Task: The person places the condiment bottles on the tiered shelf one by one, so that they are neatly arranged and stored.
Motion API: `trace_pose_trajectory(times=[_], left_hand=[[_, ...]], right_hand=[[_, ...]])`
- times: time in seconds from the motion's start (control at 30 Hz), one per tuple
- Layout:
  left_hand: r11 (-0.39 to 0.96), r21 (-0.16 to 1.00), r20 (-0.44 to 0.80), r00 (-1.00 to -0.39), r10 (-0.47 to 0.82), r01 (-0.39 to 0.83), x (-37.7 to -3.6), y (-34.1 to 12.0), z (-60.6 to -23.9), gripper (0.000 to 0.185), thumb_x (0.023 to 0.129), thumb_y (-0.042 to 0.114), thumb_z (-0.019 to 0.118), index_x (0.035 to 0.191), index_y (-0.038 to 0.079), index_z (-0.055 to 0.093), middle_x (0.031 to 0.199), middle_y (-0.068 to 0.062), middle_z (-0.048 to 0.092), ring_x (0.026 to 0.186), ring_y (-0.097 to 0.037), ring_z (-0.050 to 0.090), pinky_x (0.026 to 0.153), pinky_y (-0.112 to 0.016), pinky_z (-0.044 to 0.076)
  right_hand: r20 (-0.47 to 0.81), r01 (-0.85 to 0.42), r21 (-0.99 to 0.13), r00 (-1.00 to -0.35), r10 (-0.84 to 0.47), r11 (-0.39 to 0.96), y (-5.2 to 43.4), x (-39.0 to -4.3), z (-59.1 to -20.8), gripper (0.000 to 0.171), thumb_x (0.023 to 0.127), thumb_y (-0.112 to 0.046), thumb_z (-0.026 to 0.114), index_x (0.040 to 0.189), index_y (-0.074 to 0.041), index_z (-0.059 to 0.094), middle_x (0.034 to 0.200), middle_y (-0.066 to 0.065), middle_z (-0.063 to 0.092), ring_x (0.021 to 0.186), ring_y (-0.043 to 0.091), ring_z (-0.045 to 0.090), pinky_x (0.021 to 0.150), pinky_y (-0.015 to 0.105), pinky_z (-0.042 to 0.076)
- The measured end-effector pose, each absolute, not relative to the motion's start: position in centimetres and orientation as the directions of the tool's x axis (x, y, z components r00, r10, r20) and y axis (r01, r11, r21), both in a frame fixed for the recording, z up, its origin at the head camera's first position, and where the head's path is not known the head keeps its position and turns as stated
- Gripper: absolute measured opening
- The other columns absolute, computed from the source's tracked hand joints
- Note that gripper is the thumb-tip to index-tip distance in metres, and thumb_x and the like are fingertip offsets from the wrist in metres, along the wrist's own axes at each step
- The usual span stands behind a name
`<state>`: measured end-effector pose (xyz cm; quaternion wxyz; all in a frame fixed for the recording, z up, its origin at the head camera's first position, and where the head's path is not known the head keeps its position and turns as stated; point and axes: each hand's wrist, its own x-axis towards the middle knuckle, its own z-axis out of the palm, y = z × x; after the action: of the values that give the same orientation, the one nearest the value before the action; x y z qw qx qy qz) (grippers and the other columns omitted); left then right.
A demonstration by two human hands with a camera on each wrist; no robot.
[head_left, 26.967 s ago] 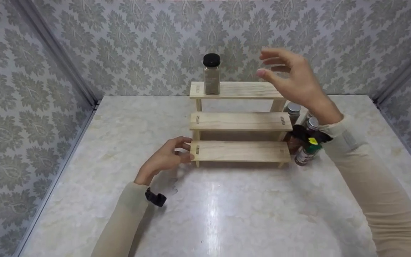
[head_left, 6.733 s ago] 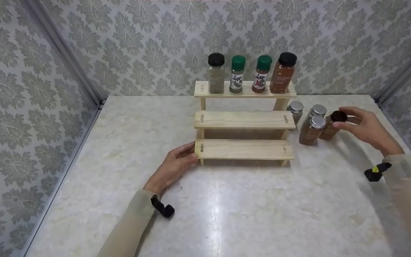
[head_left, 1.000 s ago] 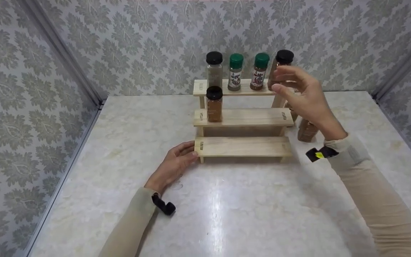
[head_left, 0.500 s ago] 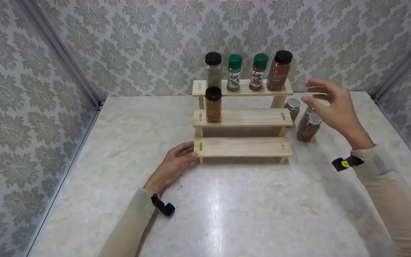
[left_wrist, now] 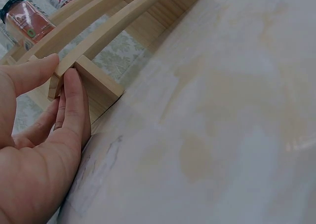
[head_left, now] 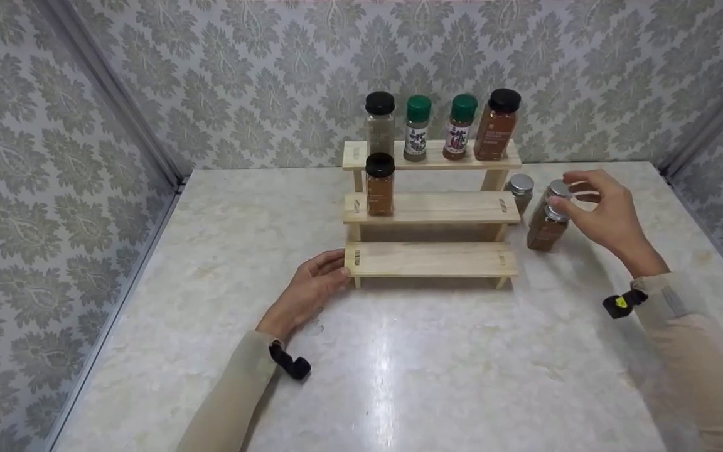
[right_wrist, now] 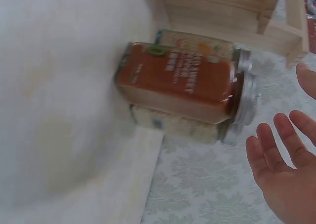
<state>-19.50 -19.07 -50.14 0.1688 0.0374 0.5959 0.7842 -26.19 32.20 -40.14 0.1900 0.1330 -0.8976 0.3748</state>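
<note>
A three-tier wooden rack stands on the table, and my left hand holds the left end of its lowest shelf. In the left wrist view the thumb lies on the shelf end, with fingers beneath. My right hand hovers beside the silver-lidded jars right of the rack, fingers spread and nothing held. Nearest to it is a spice jar of red-brown powder, its label blurred in the right wrist view. Another silver-lidded jar stands behind it, partly hidden. A third jar is close to the rack.
On the top shelf stand a black-capped grey-green jar, two green-capped shakers and a black-capped red jar. One black-capped brown jar sits at the middle shelf's left end. Patterned walls enclose the table.
Since the oldest frame, jars have come onto the top and middle shelves. In the last second my right hand has moved right and down, from the rack to the silver-lidded jars. The left hand stays.
</note>
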Motion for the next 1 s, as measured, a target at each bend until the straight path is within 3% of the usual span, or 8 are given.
trace_pose_trajectory(times=[0.07, 0.2, 0.37, 0.77, 1.0], left_hand=[[-0.245, 0.944, -0.139, -0.941, 0.310, -0.220, -19.5, -19.0, -50.2, 0.060, 0.105, 0.005, 0.067, 0.159, -0.002, 0.041, 0.160, -0.024, 0.047, 0.133, -0.023, 0.061, 0.108, -0.030, 0.055], [-0.233, 0.950, -0.130, -0.940, 0.314, -0.209, -19.5, -19.0, -50.2, 0.060, 0.106, 0.006, 0.066, 0.160, -0.002, 0.041, 0.159, -0.024, 0.047, 0.133, -0.023, 0.061, 0.107, -0.029, 0.055], [-0.210, 0.957, -0.125, -0.941, 0.316, -0.198, -19.5, -19.0, -50.2, 0.061, 0.106, 0.008, 0.067, 0.160, -0.001, 0.041, 0.159, -0.024, 0.047, 0.134, -0.023, 0.061, 0.108, -0.030, 0.055], [-0.235, 0.946, -0.149, -0.943, 0.298, -0.224, -19.6, -19.0, -50.3, 0.058, 0.106, 0.005, 0.066, 0.159, -0.001, 0.043, 0.158, -0.023, 0.047, 0.132, -0.024, 0.061, 0.107, -0.031, 0.056], [-0.231, 0.948, -0.147, -0.946, 0.287, -0.218, -19.6, -19.0, -50.3, 0.059, 0.105, 0.005, 0.067, 0.159, -0.002, 0.043, 0.158, -0.024, 0.049, 0.131, -0.024, 0.062, 0.105, -0.031, 0.057]], right_hand=[[0.455, -0.389, -0.603, -0.885, -0.100, 0.696, 32.5, -26.2, -40.8, 0.050, 0.098, -0.022, 0.082, 0.140, -0.001, 0.065, 0.131, 0.019, 0.065, 0.114, 0.033, 0.062, 0.097, 0.012, 0.047], [0.468, -0.378, -0.597, -0.880, -0.076, 0.708, 32.8, -26.2, -42.0, 0.051, 0.095, -0.022, 0.085, 0.137, 0.001, 0.067, 0.130, 0.021, 0.064, 0.109, 0.013, 0.060, 0.093, 0.010, 0.046], [0.454, -0.349, -0.639, -0.891, -0.031, 0.686, 33.0, -26.2, -43.1, 0.052, 0.092, -0.021, 0.088, 0.134, 0.001, 0.068, 0.128, 0.019, 0.064, 0.103, -0.001, 0.057, 0.090, 0.009, 0.049], [0.411, -0.314, -0.701, -0.912, 0.003, 0.640, 33.0, -26.5, -45.0, 0.054, 0.089, -0.013, 0.089, 0.135, 0.005, 0.066, 0.120, 0.013, 0.060, 0.100, -0.006, 0.057, 0.087, 0.007, 0.052], [0.395, -0.291, -0.716, -0.918, 0.026, 0.635, 32.6, -26.3, -45.0, 0.052, 0.092, -0.017, 0.087, 0.134, 0.003, 0.066, 0.121, 0.011, 0.060, 0.101, -0.005, 0.057, 0.087, 0.008, 0.053]])
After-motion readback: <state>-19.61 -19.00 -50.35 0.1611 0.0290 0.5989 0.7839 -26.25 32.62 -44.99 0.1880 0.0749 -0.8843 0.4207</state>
